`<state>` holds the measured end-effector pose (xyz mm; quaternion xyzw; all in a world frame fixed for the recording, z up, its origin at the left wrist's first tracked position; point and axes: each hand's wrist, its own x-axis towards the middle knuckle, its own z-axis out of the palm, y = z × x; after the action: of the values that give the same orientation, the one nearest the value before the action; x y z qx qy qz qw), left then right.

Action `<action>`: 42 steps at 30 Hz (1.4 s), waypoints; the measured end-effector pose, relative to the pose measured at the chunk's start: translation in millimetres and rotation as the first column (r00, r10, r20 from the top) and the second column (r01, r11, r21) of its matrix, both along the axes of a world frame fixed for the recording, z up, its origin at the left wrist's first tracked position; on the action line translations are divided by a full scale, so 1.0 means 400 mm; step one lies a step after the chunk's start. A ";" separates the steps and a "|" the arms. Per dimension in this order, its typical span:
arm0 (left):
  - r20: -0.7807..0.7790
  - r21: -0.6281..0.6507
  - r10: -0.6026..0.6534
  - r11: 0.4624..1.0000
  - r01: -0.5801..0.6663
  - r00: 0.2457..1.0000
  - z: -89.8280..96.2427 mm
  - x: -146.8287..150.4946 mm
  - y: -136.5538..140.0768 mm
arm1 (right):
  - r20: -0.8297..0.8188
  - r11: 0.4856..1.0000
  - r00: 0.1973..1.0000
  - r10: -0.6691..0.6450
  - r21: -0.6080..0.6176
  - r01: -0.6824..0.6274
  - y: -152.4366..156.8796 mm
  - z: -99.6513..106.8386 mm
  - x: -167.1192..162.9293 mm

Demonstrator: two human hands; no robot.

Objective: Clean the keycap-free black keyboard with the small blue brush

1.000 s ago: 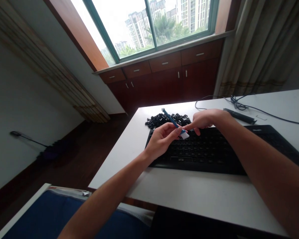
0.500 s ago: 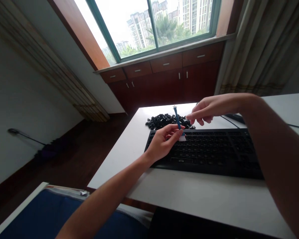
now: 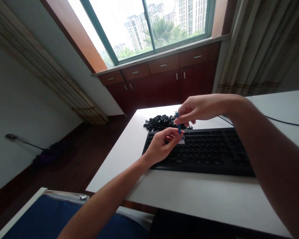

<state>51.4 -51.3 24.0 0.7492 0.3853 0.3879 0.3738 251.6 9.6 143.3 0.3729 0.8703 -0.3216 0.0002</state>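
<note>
- Small blue brush [image 3: 179, 127] stood nearly upright over the far-left corner of the black keyboard [image 3: 201, 151]; long axis ran near-to-far in the picture, close to vertical.
- White bristle end pointed down toward the keys; the forked blue tip pointed up and away, toward the window [image 3: 149, 26].
- Left hand [image 3: 160, 146] pinched the lower part of the brush, just above the bristles, between thumb and fingertips; remaining fingers curled loosely inward.
- Right hand [image 3: 201, 109] came in from the right, fingers pressed together and bent down, pinching the brush's upper end; the tip showed just beyond the fingertips.
- Brush therefore lay between the two hands: below the right hand's fingertips, above and just right of the left hand's palm.
- Whether the bristles touched the keys could not be told.
- Pile of loose black keycaps [image 3: 160, 122] lay on the white surface [image 3: 189, 196] just beyond the keyboard's far-left corner, behind the brush.
- Thin black cable [image 3: 286, 121] ran across the surface at far right, partly hidden by the right forearm.
- Dark wooden cabinets [image 3: 164, 79] stood under the window; curtain [image 3: 259, 46] hung at right.
</note>
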 end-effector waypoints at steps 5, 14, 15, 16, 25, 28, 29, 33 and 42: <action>-0.032 0.003 -0.018 1.000 0.018 0.999 0.001 -0.001 -0.003 | 0.071 0.995 0.995 -0.075 0.070 0.070 -0.001 0.007 0.005; -0.012 -0.009 -0.052 0.999 0.052 0.999 0.005 -0.002 -0.008 | 0.117 0.981 0.989 -0.095 0.182 0.073 -0.031 0.027 -0.001; -0.003 -0.014 -0.059 0.998 0.059 0.998 0.004 -0.002 -0.009 | 0.125 0.980 0.987 -0.098 0.185 0.073 -0.033 0.027 -0.002; 0.007 -0.024 -0.068 0.997 0.068 0.998 0.002 -0.003 -0.009 | 0.130 0.980 0.987 -0.099 0.187 0.073 -0.035 0.028 -0.003; 0.147 -0.165 -0.146 0.971 0.170 0.978 -0.013 -0.019 -0.009 | 0.113 0.981 0.987 -0.115 0.169 0.095 -0.043 0.022 0.004; 0.159 -0.178 -0.159 0.966 0.187 0.974 -0.012 -0.024 -0.008 | 0.098 0.986 0.991 -0.090 0.146 0.075 -0.041 0.024 0.009; 0.157 -0.179 -0.161 0.966 0.188 0.974 -0.011 -0.025 -0.008 | 0.098 0.987 0.991 -0.089 0.144 0.075 -0.039 0.024 0.011; 0.143 -0.173 -0.156 0.968 0.180 0.977 -0.007 -0.024 -0.008 | 0.114 0.984 0.987 -0.112 0.155 0.094 -0.038 0.025 0.011; 0.149 -0.161 -0.145 0.972 0.169 0.978 -0.016 -0.024 -0.006 | 0.131 0.982 0.983 -0.126 0.155 0.105 -0.043 0.028 0.008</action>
<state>41.8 -53.6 17.6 0.7139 0.3307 0.3723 0.4923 254.6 -7.6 154.3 0.4437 0.8663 -0.2288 0.0153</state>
